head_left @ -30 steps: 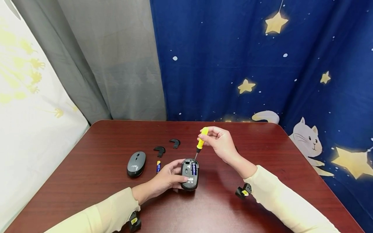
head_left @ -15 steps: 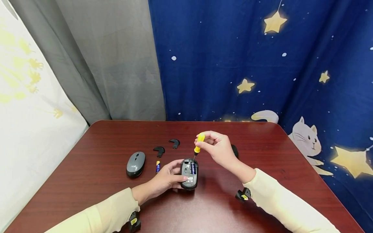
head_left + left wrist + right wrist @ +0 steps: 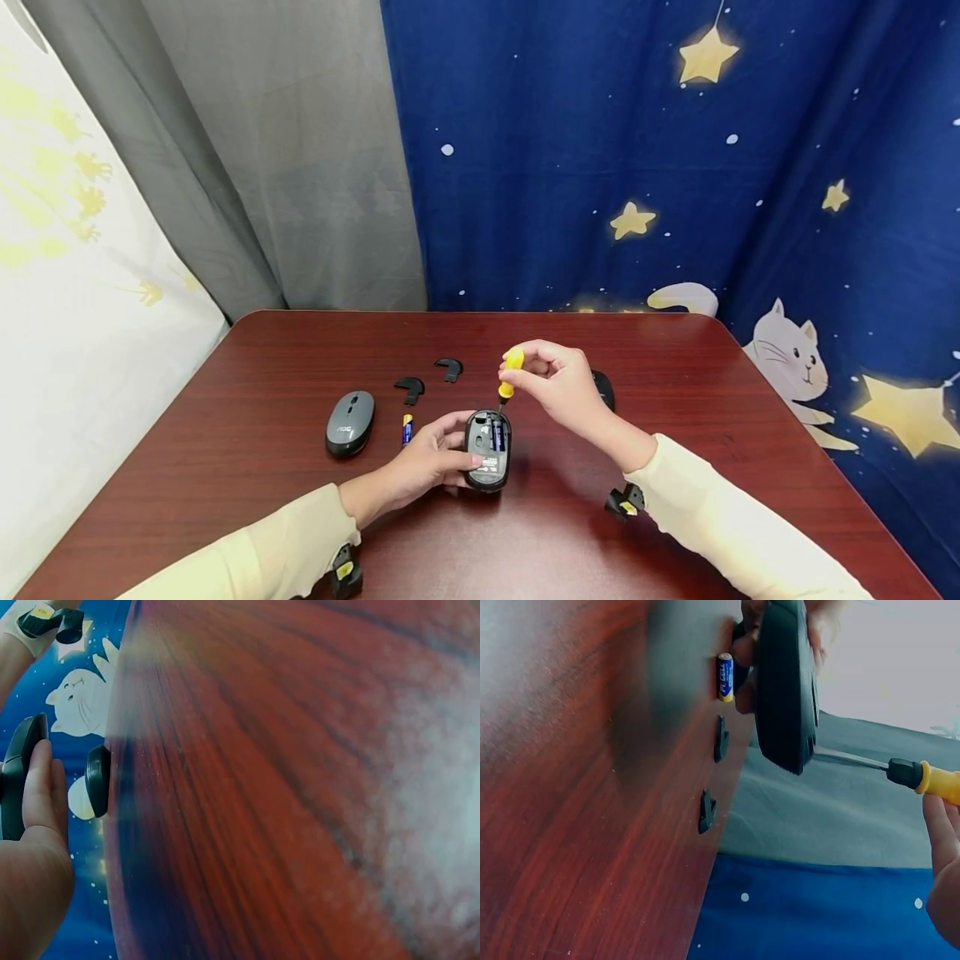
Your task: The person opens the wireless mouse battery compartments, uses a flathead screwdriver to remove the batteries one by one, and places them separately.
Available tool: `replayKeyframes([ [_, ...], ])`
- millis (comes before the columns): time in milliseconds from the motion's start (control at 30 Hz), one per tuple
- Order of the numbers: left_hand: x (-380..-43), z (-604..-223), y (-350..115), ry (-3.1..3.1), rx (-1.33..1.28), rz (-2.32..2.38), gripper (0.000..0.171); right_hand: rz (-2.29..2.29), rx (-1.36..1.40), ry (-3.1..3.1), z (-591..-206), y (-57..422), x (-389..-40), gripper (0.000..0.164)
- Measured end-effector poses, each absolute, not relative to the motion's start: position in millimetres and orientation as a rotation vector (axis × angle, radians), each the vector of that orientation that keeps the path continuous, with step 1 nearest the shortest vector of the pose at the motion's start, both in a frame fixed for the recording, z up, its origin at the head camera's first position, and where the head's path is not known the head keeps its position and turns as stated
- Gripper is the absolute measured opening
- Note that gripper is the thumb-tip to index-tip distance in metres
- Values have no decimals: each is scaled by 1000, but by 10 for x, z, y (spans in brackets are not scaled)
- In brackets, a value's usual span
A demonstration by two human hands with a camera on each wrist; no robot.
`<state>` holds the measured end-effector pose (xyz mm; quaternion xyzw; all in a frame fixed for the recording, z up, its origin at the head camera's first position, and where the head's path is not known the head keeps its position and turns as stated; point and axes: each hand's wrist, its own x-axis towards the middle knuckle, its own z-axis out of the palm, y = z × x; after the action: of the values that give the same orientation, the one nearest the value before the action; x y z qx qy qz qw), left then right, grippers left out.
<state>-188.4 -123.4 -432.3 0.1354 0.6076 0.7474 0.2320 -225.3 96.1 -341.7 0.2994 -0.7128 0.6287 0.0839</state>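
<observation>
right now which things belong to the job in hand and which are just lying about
In the job:
yellow screwdriver
upturned mouse
battery inside it

Lying about:
grey mouse
loose battery
two black pieces, perhaps mouse covers
partly hidden dark object

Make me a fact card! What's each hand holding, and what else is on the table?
Left hand: holds an upturned mouse
Inside it: one blue battery showing
Right hand: grips a yellow screwdriver, pointing down at the mouse
On the table: gray mouse, loose battery, two small black pieces
Partly hidden: dark rounded thing beyond the right hand
</observation>
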Motion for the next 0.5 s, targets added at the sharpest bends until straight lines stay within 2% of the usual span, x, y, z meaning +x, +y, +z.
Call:
replayKeyframes([
  [500,-1859,-4373,-1221,1685,386,2033,69,2165,649,-2200,-3500,1012,-2613,19],
])
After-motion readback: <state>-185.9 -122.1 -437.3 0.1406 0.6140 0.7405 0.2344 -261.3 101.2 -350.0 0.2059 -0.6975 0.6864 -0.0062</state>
